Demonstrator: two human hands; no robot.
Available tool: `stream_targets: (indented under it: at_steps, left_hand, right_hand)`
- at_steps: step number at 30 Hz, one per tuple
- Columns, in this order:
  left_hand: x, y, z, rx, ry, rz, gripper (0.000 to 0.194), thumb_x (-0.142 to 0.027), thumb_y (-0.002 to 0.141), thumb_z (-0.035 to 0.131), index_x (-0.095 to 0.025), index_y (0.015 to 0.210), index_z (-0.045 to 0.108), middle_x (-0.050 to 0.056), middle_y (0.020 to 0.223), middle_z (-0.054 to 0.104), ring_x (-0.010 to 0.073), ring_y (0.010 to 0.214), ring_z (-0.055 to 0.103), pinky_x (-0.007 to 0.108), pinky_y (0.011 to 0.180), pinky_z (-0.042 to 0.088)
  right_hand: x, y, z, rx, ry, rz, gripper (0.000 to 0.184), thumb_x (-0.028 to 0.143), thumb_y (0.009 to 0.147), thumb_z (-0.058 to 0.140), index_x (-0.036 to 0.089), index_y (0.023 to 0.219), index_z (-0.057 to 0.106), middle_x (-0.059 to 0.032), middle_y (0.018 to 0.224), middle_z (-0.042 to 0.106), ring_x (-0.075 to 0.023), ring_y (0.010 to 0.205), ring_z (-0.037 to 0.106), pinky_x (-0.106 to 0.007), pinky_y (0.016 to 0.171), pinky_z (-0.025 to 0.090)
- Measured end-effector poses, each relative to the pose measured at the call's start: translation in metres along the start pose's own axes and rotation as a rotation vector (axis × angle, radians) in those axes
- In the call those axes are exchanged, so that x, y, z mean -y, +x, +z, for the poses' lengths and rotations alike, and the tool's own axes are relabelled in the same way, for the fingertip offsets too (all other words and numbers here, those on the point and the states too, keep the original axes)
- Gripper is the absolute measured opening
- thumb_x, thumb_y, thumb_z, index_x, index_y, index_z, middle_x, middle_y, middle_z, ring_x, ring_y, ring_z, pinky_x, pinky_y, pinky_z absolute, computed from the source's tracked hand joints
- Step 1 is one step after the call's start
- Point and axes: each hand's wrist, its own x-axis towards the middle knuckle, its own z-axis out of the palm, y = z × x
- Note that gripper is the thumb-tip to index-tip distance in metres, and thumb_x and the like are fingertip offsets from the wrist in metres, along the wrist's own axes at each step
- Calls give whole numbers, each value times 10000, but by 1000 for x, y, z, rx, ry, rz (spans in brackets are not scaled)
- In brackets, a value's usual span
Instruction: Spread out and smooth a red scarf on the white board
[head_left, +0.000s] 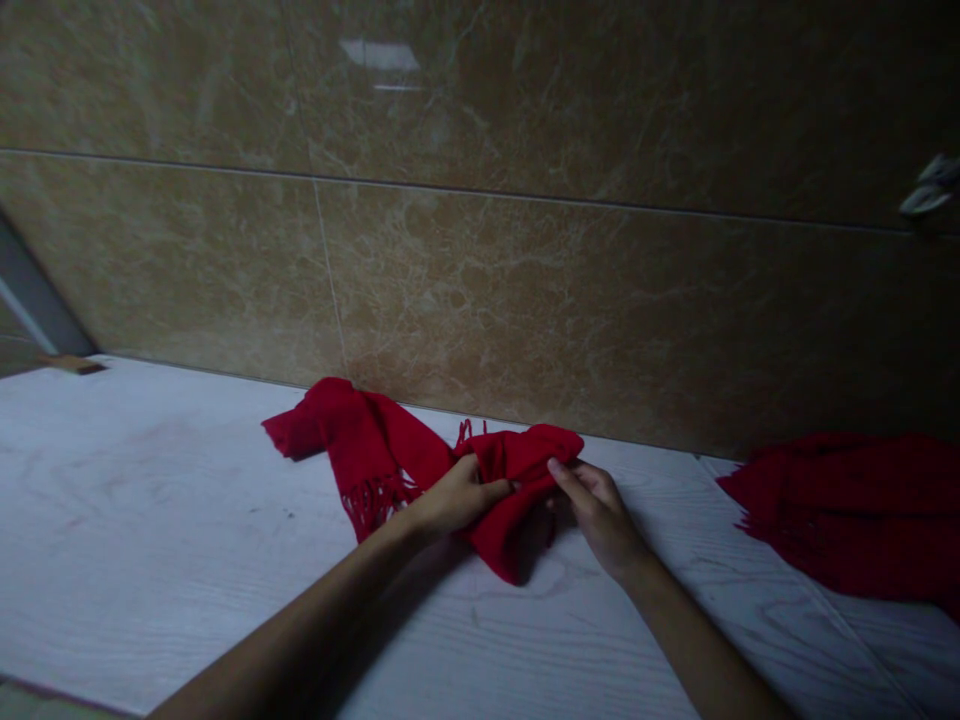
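A red fringed scarf (405, 435) lies crumpled across the white wood-grain surface (187, 520), close to the wall. My left hand (461, 495) is closed on its middle part, the thumb pressed over the cloth. At the scarf's right end, my right hand (596, 505) pinches a fold, thumb on top and the other fingers partly hidden beneath. Between the hands the cloth hangs in a loose fold toward me. Dark red tassels show at the left and behind the left hand.
More red fringed cloth (855, 515) lies heaped at the right. Behind the surface rises a brown marbled tile wall (480, 280). A grey frame post (41, 290) and a small brown block (73, 364) are at the left. A whitish object (930, 187) is at the right edge.
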Motion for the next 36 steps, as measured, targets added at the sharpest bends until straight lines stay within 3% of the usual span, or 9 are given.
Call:
stream_targets:
  at_steps: [3,6,9,13,20,23,28,32,36]
  left_hand:
    - [3,3,-2,-82,72,-24,187,-301,736,752,-144,770,656,1,619,641,118,533,538,224,497,400]
    - [7,6,-6,-129,197,-38,232,-268,719,740,-163,604,567,-53,490,513,71,431,383,214,413,230]
    - [6,6,-8,-32,79,-19,218,-309,714,765,-150,659,625,-26,584,604,95,520,493,212,495,360]
    - [-3,3,-5,-33,-238,18,325,-343,730,781,-167,991,701,38,864,746,174,786,670,290,789,526]
    - [-8,1,-4,-53,-368,27,471,-345,731,835,-160,1137,686,73,924,769,187,801,702,280,763,546]
    - [-5,-1,-3,57,-326,-15,537,-399,702,873,-146,1141,695,98,989,773,199,843,712,296,797,548]
    - [6,-2,-3,187,-239,-66,483,-406,714,869,-148,1098,730,102,1017,777,212,933,714,331,910,537]
    - [14,0,-3,199,-249,-110,444,-454,704,865,-139,998,759,86,904,777,193,881,704,315,889,528]
    - [14,1,-3,154,-245,-171,409,-469,636,895,-130,816,752,37,715,731,134,692,645,242,713,508]
  right_hand:
    - [-3,2,-4,-5,39,-34,488,644,755,770,170,675,683,-19,599,624,-152,593,541,-257,563,426]
    - [0,2,-5,-7,121,-60,425,587,791,771,177,715,692,-9,626,624,-145,616,527,-251,581,431]
    - [8,2,-3,-41,238,-38,397,559,741,821,184,764,694,1,662,631,-138,609,520,-249,562,431]
    - [13,2,0,-96,297,13,411,542,670,869,197,748,658,18,655,618,-124,581,515,-241,531,432]
    - [15,2,3,-54,298,45,540,574,671,864,204,612,475,85,483,430,-44,408,304,-190,391,248]
    - [19,1,0,-23,320,62,591,577,678,859,220,598,394,128,397,301,-26,334,174,-178,336,130]
    - [23,-2,-1,-8,355,101,561,579,660,865,222,628,434,114,369,380,-37,278,258,-162,295,169]
    - [25,-4,-1,17,398,113,535,562,669,865,222,614,456,107,340,385,-44,250,260,-167,277,167]
    - [25,-3,-4,16,450,70,536,525,703,857,222,566,438,114,310,314,-38,244,193,-176,276,149]
